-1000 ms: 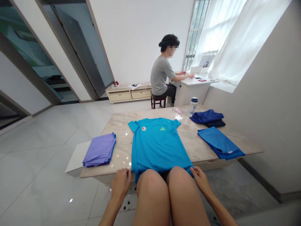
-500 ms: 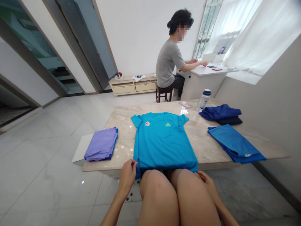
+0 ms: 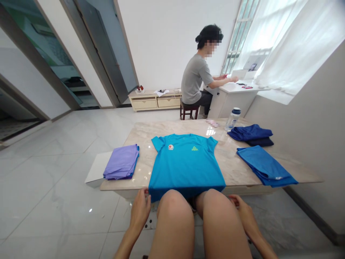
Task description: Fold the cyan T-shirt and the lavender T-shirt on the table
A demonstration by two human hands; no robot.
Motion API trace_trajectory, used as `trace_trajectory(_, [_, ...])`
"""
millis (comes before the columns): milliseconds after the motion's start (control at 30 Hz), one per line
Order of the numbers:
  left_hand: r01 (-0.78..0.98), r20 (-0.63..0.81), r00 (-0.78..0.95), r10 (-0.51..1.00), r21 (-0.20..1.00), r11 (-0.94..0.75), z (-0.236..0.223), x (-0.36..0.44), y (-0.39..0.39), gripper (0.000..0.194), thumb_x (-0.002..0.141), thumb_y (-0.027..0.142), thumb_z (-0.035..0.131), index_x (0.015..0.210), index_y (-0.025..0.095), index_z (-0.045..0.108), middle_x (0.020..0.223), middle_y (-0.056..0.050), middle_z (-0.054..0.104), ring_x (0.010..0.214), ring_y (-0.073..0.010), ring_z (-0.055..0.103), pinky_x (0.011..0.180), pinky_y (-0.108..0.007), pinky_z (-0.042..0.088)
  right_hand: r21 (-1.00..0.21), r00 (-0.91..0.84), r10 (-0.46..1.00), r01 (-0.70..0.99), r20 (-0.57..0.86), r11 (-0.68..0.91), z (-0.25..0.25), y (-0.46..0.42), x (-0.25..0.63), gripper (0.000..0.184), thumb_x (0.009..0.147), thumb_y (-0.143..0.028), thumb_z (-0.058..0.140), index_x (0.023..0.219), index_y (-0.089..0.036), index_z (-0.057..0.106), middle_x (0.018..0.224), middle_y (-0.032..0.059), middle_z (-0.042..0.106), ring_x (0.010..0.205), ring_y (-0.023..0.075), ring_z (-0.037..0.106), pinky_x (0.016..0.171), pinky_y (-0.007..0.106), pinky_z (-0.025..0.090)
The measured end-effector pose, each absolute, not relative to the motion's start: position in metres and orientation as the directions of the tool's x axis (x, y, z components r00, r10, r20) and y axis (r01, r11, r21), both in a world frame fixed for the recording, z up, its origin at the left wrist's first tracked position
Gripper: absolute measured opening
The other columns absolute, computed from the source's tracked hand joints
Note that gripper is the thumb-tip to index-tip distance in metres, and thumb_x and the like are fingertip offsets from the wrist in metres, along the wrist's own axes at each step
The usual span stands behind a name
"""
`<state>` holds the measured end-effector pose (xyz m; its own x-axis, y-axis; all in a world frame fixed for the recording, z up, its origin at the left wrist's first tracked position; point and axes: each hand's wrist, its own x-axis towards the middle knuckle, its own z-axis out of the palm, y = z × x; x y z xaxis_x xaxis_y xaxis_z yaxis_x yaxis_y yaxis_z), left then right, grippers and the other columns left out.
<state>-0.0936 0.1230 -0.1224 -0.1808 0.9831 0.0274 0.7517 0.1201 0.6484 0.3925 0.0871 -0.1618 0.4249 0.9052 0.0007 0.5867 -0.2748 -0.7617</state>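
A blue short-sleeved T-shirt (image 3: 185, 162) lies spread on the marble-topped table (image 3: 140, 131), front up, its collar away from me. A round badge and a green logo show on the chest. The hem hangs over the near edge, above my knees. My left hand (image 3: 140, 208) is beside the hem's left corner, thumb and fingers apart; whether a fingertip touches the cloth is unclear. To the right of my right knee is my right hand (image 3: 244, 212), fingers loosely bent and apart from the shirt, with no cloth seen in them.
A folded purple garment stack (image 3: 121, 162) lies at the table's left. On the right are a folded blue garment (image 3: 265, 163), dark blue clothing (image 3: 252, 133) and a water bottle (image 3: 233, 119). Beyond, a person (image 3: 196, 79) sits at a white desk (image 3: 237, 91).
The shirt's left side has spread outward and lies flatter. My left hand has shifted slightly left, and my right hand has moved right, away from the hem. The view has tilted slightly.
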Motion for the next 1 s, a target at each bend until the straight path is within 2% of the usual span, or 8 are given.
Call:
trace_trajectory(100, [0.825, 0.151, -0.007, 0.989, 0.559, -0.08, -0.099, -0.077, 0.16, 0.035, 0.104, 0.034, 0.045, 0.125, 0.02, 0.068, 0.123, -0.016, 0.076, 0.12, -0.0337, 0.072, 0.106, -0.051, 0.056, -0.73, 0.298, 0.943, 0.676, 0.147, -0.1, -0.152, 0.131, 0.381, 0.054, 0.093, -0.055, 0.049, 0.118, -0.016, 0.078, 0.114, 0.0192, 0.083, 0.105, 0.0359, 0.079, 0.1, 0.052, 0.061])
trace_trajectory(200, [0.84, 0.177, 0.163, 0.971, 0.491, -0.231, -0.087, -0.047, 0.212, 0.043, 0.109, 0.036, 0.041, 0.138, 0.019, 0.068, 0.138, -0.017, 0.074, 0.133, -0.0327, 0.067, 0.118, -0.051, 0.051, -0.639, 0.111, 0.96, 0.765, 0.256, 0.082, -0.139, 0.187, 0.353, 0.057, 0.104, -0.046, 0.043, 0.139, -0.012, 0.072, 0.136, 0.0205, 0.077, 0.128, 0.0345, 0.072, 0.118, 0.055, 0.053])
trace_trajectory(300, [0.826, 0.132, 0.291, 0.948, 0.465, -0.318, -0.095, -0.023, 0.259, 0.052, 0.111, 0.037, 0.04, 0.152, 0.016, 0.063, 0.159, -0.017, 0.064, 0.151, -0.0313, 0.057, 0.13, -0.051, 0.043, -0.527, 0.004, 0.978, 0.843, 0.207, 0.108, -0.138, 0.234, 0.325, 0.063, 0.108, -0.043, 0.039, 0.154, -0.009, 0.064, 0.161, 0.022, 0.062, 0.152, 0.036, 0.057, 0.13, 0.057, 0.042])
trace_trajectory(400, [0.858, 0.102, 0.278, 0.955, 0.421, -0.295, -0.117, -0.017, 0.289, 0.06, 0.11, 0.038, 0.04, 0.163, 0.012, 0.055, 0.173, -0.018, 0.051, 0.165, -0.0327, 0.042, 0.138, -0.056, 0.03, -0.393, 0.0, 0.99, 0.918, 0.142, 0.056, -0.149, 0.259, 0.314, 0.069, 0.111, -0.047, 0.038, 0.168, -0.009, 0.051, 0.179, 0.0169, 0.039, 0.169, 0.0359, 0.032, 0.139, 0.06, 0.024])
trace_trajectory(467, [0.89, 0.126, 0.224, 0.966, 0.377, -0.256, -0.131, -0.019, 0.302, 0.064, 0.111, 0.041, 0.039, 0.167, 0.013, 0.051, 0.177, -0.017, 0.045, 0.169, -0.034, 0.036, 0.14, -0.06, 0.023, -0.33, 0.027, 0.991, 0.944, 0.128, 0.017, -0.156, 0.269, 0.315, 0.072, 0.113, -0.051, 0.036, 0.174, -0.012, 0.043, 0.183, 0.0134, 0.03, 0.172, 0.0348, 0.024, 0.14, 0.061, 0.016])
trace_trajectory(533, [0.912, 0.16, 0.187, 0.969, 0.34, -0.232, -0.141, -0.022, 0.314, 0.067, 0.112, 0.045, 0.036, 0.17, 0.014, 0.048, 0.179, -0.017, 0.042, 0.169, -0.0349, 0.034, 0.141, -0.061, 0.019, -0.294, 0.052, 0.991, 0.956, 0.124, -0.013, -0.159, 0.278, 0.32, 0.073, 0.115, -0.054, 0.034, 0.176, -0.014, 0.039, 0.185, 0.0118, 0.025, 0.173, 0.0341, 0.021, 0.141, 0.06, 0.013])
trace_trajectory(800, [0.948, 0.168, 0.196, 0.966, 0.221, -0.231, -0.143, -0.013, 0.363, 0.068, 0.113, 0.043, 0.033, 0.172, 0.011, 0.046, 0.181, -0.015, 0.038, 0.17, -0.0339, 0.033, 0.14, -0.06, 0.025, -0.172, 0.074, 0.994, 0.983, 0.081, -0.059, -0.15, 0.323, 0.326, 0.072, 0.117, -0.055, 0.031, 0.179, -0.019, 0.036, 0.187, 0.0084, 0.02, 0.174, 0.0315, 0.018, 0.141, 0.057, 0.015])
trace_trajectory(1000, [0.964, 0.162, 0.179, 0.97, 0.168, -0.206, -0.141, -0.009, 0.366, 0.066, 0.113, 0.041, 0.036, 0.172, 0.012, 0.047, 0.18, -0.016, 0.039, 0.169, -0.0344, 0.035, 0.139, -0.059, 0.027, -0.129, 0.076, 0.996, 0.989, 0.045, -0.07, -0.145, 0.325, 0.323, 0.071, 0.117, -0.053, 0.03, 0.18, -0.018, 0.033, 0.187, 0.0089, 0.018, 0.174, 0.031, 0.016, 0.141, 0.055, 0.015])
